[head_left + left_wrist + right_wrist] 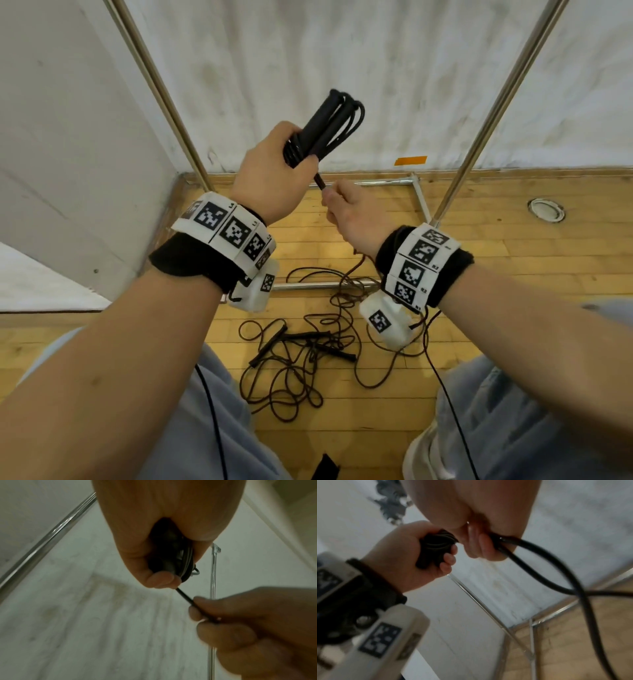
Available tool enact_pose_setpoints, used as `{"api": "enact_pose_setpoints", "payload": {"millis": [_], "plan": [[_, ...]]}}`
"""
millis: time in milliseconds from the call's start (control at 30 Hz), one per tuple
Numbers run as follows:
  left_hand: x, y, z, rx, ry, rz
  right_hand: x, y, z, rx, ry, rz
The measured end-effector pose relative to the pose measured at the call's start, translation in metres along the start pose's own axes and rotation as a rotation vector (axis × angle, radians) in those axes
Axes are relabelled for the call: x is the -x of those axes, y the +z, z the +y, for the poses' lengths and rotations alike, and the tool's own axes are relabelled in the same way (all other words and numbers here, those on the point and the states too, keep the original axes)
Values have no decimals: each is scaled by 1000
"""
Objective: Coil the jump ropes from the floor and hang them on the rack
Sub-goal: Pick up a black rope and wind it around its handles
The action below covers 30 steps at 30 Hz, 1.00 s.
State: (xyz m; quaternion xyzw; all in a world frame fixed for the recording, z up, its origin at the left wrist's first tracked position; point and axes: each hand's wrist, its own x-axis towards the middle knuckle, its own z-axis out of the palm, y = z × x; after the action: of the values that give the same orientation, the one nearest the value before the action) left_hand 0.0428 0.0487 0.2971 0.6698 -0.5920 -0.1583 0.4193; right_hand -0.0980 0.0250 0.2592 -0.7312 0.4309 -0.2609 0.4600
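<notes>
While left hand point(270, 171) grips coiled rope point(329, 126), tangled ropes point(308, 356) litter floor point(513, 260).

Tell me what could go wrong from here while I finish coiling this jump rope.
The free rope below your right hand runs into the tangled ropes on the floor, so pulling may snag or drag them up.
The left hand holds the coiled bundle near its lower end only; the upper loops might spring loose if that grip eases.
</notes>
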Motion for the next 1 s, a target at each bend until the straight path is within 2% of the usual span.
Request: {"api": "enact_pose_setpoints", "payload": {"millis": [100,233,333,467,633,833,1000], "plan": [[-3,-1,-14,-164,-12,-17,-4,-11,1,250,-84,-9],[-4,1,-27,-340,-36,-168,-6,-19,-6,391,-140,-60],[-1,9,-32,-411,-8,-259,-3,-18,-12,401,-140,-107],[1,24,-35,-438,17,-326,-3,-23,-15,295,-84,-137],[3,35,-39,-547,53,-277,-5,-27,-21,282,-78,-231],[13,41,-36,-580,123,-258,-4,-37,-19,400,-172,-142],[17,41,-32,-555,164,-330,-15,-47,-10,499,-177,38]]}}
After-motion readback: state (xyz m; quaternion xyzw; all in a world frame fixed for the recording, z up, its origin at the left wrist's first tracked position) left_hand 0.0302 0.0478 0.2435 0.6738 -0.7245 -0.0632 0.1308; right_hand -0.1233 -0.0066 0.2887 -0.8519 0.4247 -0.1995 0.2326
